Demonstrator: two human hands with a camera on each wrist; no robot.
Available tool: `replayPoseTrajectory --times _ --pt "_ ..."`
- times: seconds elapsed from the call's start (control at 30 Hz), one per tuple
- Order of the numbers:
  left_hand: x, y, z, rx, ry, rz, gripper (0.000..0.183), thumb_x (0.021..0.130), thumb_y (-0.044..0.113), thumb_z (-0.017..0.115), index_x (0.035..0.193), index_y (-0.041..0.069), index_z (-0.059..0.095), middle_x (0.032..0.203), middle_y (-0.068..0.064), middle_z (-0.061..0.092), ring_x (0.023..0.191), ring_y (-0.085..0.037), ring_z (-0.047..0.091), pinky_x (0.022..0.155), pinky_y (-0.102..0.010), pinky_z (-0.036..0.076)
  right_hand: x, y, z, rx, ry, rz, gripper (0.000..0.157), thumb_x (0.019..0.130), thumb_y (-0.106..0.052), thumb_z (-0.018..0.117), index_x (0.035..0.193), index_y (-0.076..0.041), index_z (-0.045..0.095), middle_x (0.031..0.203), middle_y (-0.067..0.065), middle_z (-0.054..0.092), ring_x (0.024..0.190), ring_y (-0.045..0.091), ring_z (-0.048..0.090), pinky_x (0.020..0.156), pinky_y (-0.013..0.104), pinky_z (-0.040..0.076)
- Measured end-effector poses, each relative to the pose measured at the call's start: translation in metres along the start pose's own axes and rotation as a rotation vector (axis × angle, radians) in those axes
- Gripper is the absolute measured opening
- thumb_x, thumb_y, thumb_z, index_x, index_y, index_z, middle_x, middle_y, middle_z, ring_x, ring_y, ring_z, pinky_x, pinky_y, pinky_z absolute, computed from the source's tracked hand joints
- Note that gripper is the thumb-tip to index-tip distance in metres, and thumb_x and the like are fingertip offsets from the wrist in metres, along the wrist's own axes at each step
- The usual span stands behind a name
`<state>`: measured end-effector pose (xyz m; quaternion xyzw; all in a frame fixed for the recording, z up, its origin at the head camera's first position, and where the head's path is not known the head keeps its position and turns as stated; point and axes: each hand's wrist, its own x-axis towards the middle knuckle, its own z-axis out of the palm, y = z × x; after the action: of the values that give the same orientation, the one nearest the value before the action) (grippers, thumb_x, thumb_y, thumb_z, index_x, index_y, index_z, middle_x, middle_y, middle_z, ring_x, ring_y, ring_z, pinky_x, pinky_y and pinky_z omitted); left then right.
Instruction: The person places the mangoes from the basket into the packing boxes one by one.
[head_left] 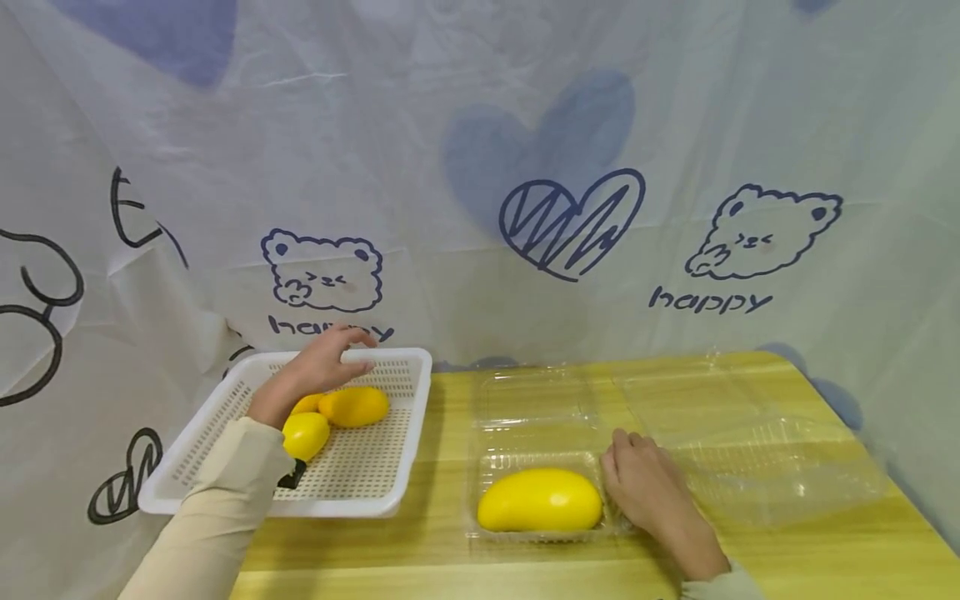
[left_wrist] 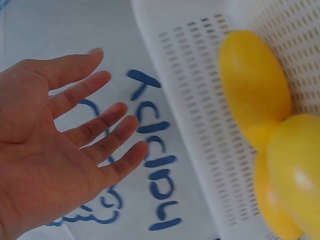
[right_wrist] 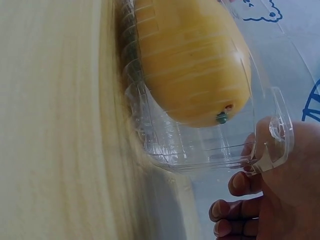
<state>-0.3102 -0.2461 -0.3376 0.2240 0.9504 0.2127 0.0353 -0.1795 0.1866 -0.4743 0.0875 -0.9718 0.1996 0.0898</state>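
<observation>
The large fruit (head_left: 540,500) looks smooth and glossy to me, a bright highlight shining off its yellow skin. Its clear container (head_left: 536,423) is thin, see-through plastic, shiny, with ribbed walls and a slick moulded tab (right_wrist: 280,127). The second container (head_left: 787,475) seems the same transparent, ribbed plastic. Opaque white plastic makes up the basket (head_left: 367,507), smooth along the rim and perforated with slots, and the yellow fruits (head_left: 354,407) in it are smooth-skinned with a soft sheen. The bench (head_left: 444,467) has a wood-grain surface, smooth-looking. Behind hangs a creased printed cloth (head_left: 420,167), mildly shiny along its folds; the pale sleeve (head_left: 213,521) is matt fabric.
</observation>
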Motion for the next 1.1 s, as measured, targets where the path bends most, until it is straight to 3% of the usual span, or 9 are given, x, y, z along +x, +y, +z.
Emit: replayPoseTrajectory --times 0.13,0.23,0.37,0.67,0.87,1.1 --pt "0.002 -0.011 0.003 -0.049 -0.071 -0.033 0.038 0.097 0.011 0.068 0.130 -0.005 0.060 0.133 -0.034 0.053 0.120 -0.052 0.052 0.099 -0.063 0.046 0.001 0.000 0.001 0.001 0.010 0.000 0.022 0.103 -0.012 0.046 0.082 -0.010 0.047 0.071 0.004 0.044 0.067 0.022 0.044 0.064 0.040 0.042" --pt "0.004 -0.019 0.007 -0.118 -0.157 -0.099 0.042 0.097 0.011 0.069 0.133 -0.007 0.057 0.134 -0.037 0.051 0.120 -0.052 0.053 0.101 -0.063 0.045 0.001 0.001 0.002 -0.001 0.010 0.013 0.022 0.103 -0.012 0.047 0.081 -0.010 0.047 0.071 0.004 0.045 0.067 0.023 0.045 0.063 0.040 0.042" --pt "0.007 -0.029 0.015 -0.129 -0.230 -0.178 0.047 0.095 0.012 0.071 0.136 -0.006 0.056 0.138 -0.038 0.048 0.121 -0.051 0.051 0.104 -0.064 0.042 0.002 0.000 0.002 0.004 -0.013 0.028 0.021 0.103 -0.014 0.046 0.083 -0.010 0.048 0.074 0.005 0.048 0.069 0.024 0.049 0.062 0.039 0.043" --pt "0.010 -0.041 0.037 -0.130 -0.310 -0.300 0.052 0.088 0.008 0.078 0.137 0.005 0.059 0.141 -0.034 0.046 0.123 -0.048 0.047 0.106 -0.066 0.038 0.001 0.000 0.004 0.010 -0.016 0.038 0.021 0.104 -0.014 0.046 0.083 -0.010 0.049 0.074 0.005 0.048 0.070 0.023 0.048 0.064 0.040 0.044" --pt "0.016 -0.051 0.049 -0.057 -0.342 -0.311 0.058 0.079 0.008 0.085 0.132 0.014 0.062 0.145 -0.028 0.048 0.125 -0.046 0.046 0.109 -0.067 0.034 0.000 0.001 0.007 0.008 -0.001 0.028 0.022 0.103 -0.014 0.047 0.082 -0.011 0.047 0.072 0.004 0.045 0.067 0.022 0.046 0.063 0.038 0.042" --pt "0.015 -0.050 0.055 -0.030 -0.335 -0.351 0.058 0.076 -0.001 0.085 0.127 0.017 0.063 0.133 -0.019 0.055 0.110 -0.038 0.048 0.097 -0.058 0.043 0.000 0.000 0.006 -0.002 0.018 0.025 0.021 0.103 -0.013 0.048 0.082 -0.011 0.047 0.072 0.004 0.046 0.067 0.023 0.047 0.063 0.039 0.043"
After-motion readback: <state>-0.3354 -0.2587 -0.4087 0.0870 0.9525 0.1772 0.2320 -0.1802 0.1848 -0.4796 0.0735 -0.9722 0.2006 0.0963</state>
